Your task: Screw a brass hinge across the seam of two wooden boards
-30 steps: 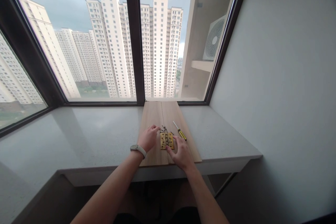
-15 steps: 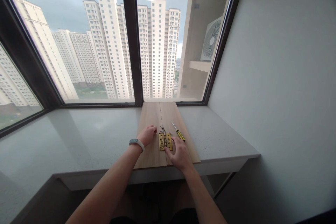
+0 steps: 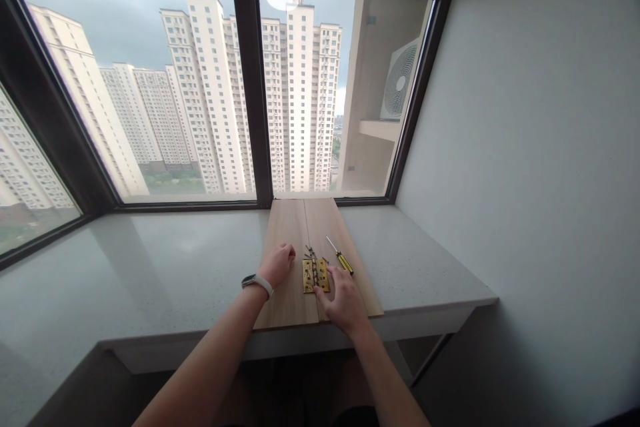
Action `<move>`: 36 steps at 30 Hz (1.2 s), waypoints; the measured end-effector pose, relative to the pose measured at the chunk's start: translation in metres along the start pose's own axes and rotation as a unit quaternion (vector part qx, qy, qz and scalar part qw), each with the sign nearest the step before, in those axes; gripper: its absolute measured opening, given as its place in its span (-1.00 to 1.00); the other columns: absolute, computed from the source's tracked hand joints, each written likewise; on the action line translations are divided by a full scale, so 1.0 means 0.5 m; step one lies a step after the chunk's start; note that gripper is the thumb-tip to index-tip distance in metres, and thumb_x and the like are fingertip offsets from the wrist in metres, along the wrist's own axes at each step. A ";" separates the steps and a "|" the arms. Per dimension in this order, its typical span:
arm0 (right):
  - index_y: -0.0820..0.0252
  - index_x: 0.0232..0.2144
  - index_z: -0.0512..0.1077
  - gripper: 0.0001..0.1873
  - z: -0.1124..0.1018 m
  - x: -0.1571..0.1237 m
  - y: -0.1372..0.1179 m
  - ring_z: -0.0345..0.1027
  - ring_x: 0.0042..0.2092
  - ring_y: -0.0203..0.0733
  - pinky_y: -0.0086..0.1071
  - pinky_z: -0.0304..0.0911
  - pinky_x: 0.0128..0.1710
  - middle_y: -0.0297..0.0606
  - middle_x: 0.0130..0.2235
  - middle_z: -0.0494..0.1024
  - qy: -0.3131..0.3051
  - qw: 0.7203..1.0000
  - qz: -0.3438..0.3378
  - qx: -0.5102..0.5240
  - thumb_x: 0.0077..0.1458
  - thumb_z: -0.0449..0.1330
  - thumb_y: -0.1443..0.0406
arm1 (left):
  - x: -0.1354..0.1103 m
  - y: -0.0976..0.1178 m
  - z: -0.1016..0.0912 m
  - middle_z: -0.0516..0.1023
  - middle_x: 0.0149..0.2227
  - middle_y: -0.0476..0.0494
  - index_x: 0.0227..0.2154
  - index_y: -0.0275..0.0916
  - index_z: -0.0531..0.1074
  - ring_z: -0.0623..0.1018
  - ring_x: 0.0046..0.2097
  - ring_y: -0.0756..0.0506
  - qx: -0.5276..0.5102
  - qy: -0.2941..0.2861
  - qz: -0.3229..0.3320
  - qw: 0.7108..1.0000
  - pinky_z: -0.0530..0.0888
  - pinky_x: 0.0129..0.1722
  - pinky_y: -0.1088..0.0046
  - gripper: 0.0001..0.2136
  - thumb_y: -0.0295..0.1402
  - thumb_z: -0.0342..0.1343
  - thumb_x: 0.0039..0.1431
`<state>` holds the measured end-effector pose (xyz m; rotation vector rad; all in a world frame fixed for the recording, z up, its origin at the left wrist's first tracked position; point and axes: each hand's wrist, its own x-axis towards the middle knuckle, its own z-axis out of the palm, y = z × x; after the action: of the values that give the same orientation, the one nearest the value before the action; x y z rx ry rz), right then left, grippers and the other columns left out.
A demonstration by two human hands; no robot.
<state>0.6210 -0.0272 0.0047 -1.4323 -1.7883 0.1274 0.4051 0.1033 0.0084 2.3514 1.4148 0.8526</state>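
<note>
A brass-coloured hinge [image 3: 309,277] lies opened flat across the seam between two wooden boards [image 3: 284,310]. My right hand [image 3: 345,299] rests at its right leaf, thumb on the lower edge and forefinger on the upper right, holding it against the wood. Left of the hinge and apart from it, my left hand [image 3: 278,265] is closed with its fingers curled; whatever they may hold is hidden. Several small dark screws [image 3: 311,251] are scattered just beyond the hinge. A yellow-and-black screwdriver [image 3: 344,263] lies to the right, its shaft pointing toward the window.
The boards lie on a pale stone countertop [image 3: 190,267], and their near ends reach its front edge. A dark-framed window [image 3: 262,147] stands behind. To the right rises a plain wall [image 3: 520,147].
My left hand has drawn slightly left, away from the hinge. My right hand keeps its place on the hinge. The whole view has shifted slightly downward in the picture.
</note>
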 end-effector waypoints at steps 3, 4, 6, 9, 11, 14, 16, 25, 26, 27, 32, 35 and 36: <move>0.18 0.07 0.38 -0.55 0.000 0.000 0.000 0.33 0.10 0.06 -0.07 0.26 0.17 -0.06 0.02 0.48 -0.001 1.000 0.000 -0.001 0.13 0.21 0.19 | -0.002 0.007 0.003 0.58 -0.30 -0.14 -0.25 -0.24 0.46 0.56 -0.26 -0.09 -0.034 0.018 -0.018 0.999 0.44 -0.23 0.40 -0.85 -0.36 0.00 0.30; 0.18 0.07 0.38 -0.55 0.000 0.000 0.000 0.33 0.10 0.06 -0.07 0.25 0.18 -0.06 0.02 0.48 -0.001 1.000 0.000 -0.001 0.13 0.21 0.19 | -0.002 0.010 0.005 0.58 -0.33 -0.12 -0.22 -0.24 0.46 0.56 -0.29 -0.07 -0.056 0.025 -0.022 0.998 0.44 -0.26 0.42 -0.83 -0.33 -0.02 0.32; 0.19 0.06 0.38 -0.55 0.000 0.000 0.000 0.32 0.10 0.06 -0.07 0.25 0.17 -0.05 0.02 0.48 0.000 1.000 -0.001 0.001 0.13 0.21 0.19 | -0.004 0.017 0.007 0.58 -0.38 -0.07 -0.21 -0.23 0.46 0.57 -0.33 -0.06 -0.121 0.039 -0.033 0.991 0.45 -0.31 0.44 -0.80 -0.28 -0.03 0.32; 0.21 0.06 0.39 -0.54 0.001 0.000 0.001 0.33 0.10 0.06 -0.07 0.25 0.17 -0.03 0.02 0.48 0.000 1.000 -0.004 0.002 0.13 0.21 0.18 | -0.006 0.030 0.009 0.60 -0.41 -0.08 -0.25 -0.24 0.50 0.58 -0.35 -0.07 -0.217 0.052 -0.049 0.973 0.47 -0.31 0.43 -0.80 -0.23 0.07 0.26; 0.20 0.06 0.39 -0.55 0.001 0.000 0.002 0.33 0.10 0.07 -0.07 0.25 0.18 -0.04 0.02 0.48 0.000 1.000 -0.004 0.003 0.14 0.20 0.18 | -0.007 0.038 0.012 0.62 -0.36 -0.11 -0.25 -0.26 0.52 0.60 -0.32 -0.09 -0.244 0.050 -0.051 0.967 0.50 -0.29 0.40 -0.81 -0.24 0.14 0.20; 0.19 0.06 0.39 -0.54 0.002 0.000 0.003 0.32 0.10 0.08 -0.06 0.25 0.17 -0.04 0.02 0.48 0.001 1.000 -0.003 0.002 0.13 0.20 0.17 | -0.007 0.048 0.020 0.64 -0.30 -0.15 -0.27 -0.26 0.53 0.61 -0.27 -0.10 -0.249 0.057 -0.038 0.966 0.52 -0.23 0.38 -0.84 -0.29 0.18 0.14; 0.20 0.06 0.39 -0.54 0.002 0.000 0.003 0.32 0.10 0.08 -0.05 0.26 0.16 -0.04 0.02 0.48 0.002 1.000 -0.005 0.001 0.13 0.20 0.17 | -0.007 0.054 0.027 0.64 -0.30 -0.15 -0.29 -0.27 0.53 0.61 -0.26 -0.11 -0.240 0.066 -0.030 0.968 0.53 -0.21 0.37 -0.87 -0.33 0.17 0.13; 0.17 0.06 0.40 -0.54 -0.001 0.000 0.001 0.34 0.09 0.09 -0.04 0.27 0.15 -0.05 0.01 0.49 0.006 1.000 -0.006 0.008 0.12 0.21 0.19 | -0.016 0.073 0.038 0.64 -0.32 -0.11 -0.32 -0.24 0.56 0.58 -0.27 -0.08 -0.195 0.061 -0.009 0.979 0.51 -0.22 0.40 -0.86 -0.42 0.10 0.11; 0.17 0.06 0.40 -0.55 -0.001 0.000 0.000 0.34 0.09 0.09 -0.04 0.27 0.15 -0.05 0.01 0.49 0.006 1.000 -0.006 0.008 0.12 0.21 0.19 | -0.016 0.074 0.038 0.64 -0.31 -0.11 -0.32 -0.24 0.56 0.58 -0.27 -0.08 -0.194 0.060 -0.008 0.979 0.51 -0.22 0.40 -0.85 -0.42 0.09 0.11; 0.17 0.06 0.40 -0.55 0.000 0.000 0.000 0.34 0.09 0.09 -0.04 0.27 0.15 -0.05 0.01 0.49 0.005 1.000 -0.005 0.008 0.12 0.20 0.19 | -0.017 0.075 0.038 0.64 -0.31 -0.11 -0.32 -0.23 0.56 0.58 -0.27 -0.08 -0.193 0.059 -0.006 0.979 0.50 -0.22 0.40 -0.85 -0.43 0.09 0.11; 0.16 0.06 0.39 -0.55 0.001 -0.001 0.002 0.34 0.09 0.10 -0.04 0.27 0.16 -0.05 0.01 0.49 0.006 1.000 -0.004 0.005 0.12 0.21 0.19 | -0.017 0.079 0.038 0.64 -0.31 -0.11 -0.32 -0.24 0.56 0.57 -0.26 -0.08 -0.194 0.047 0.002 0.980 0.49 -0.23 0.42 -0.84 -0.44 0.08 0.12; 0.16 0.07 0.40 -0.54 0.000 0.000 0.002 0.34 0.09 0.09 -0.05 0.27 0.15 -0.05 0.01 0.49 0.007 1.000 -0.005 0.003 0.12 0.21 0.18 | -0.017 0.080 0.039 0.63 -0.32 -0.11 -0.32 -0.24 0.57 0.57 -0.27 -0.08 -0.188 0.046 -0.001 0.981 0.49 -0.23 0.42 -0.84 -0.44 0.08 0.11; 0.17 0.07 0.40 -0.54 0.000 0.000 0.002 0.34 0.09 0.09 -0.05 0.28 0.15 -0.05 0.01 0.49 0.006 1.000 -0.005 0.003 0.12 0.21 0.18 | -0.017 0.080 0.039 0.63 -0.32 -0.11 -0.32 -0.25 0.57 0.56 -0.27 -0.08 -0.185 0.047 -0.003 0.982 0.49 -0.23 0.42 -0.84 -0.45 0.09 0.10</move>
<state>0.6218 -0.0270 0.0040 -1.4166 -1.7840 0.1168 0.4425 0.0778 0.0102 2.0495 1.1745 1.1291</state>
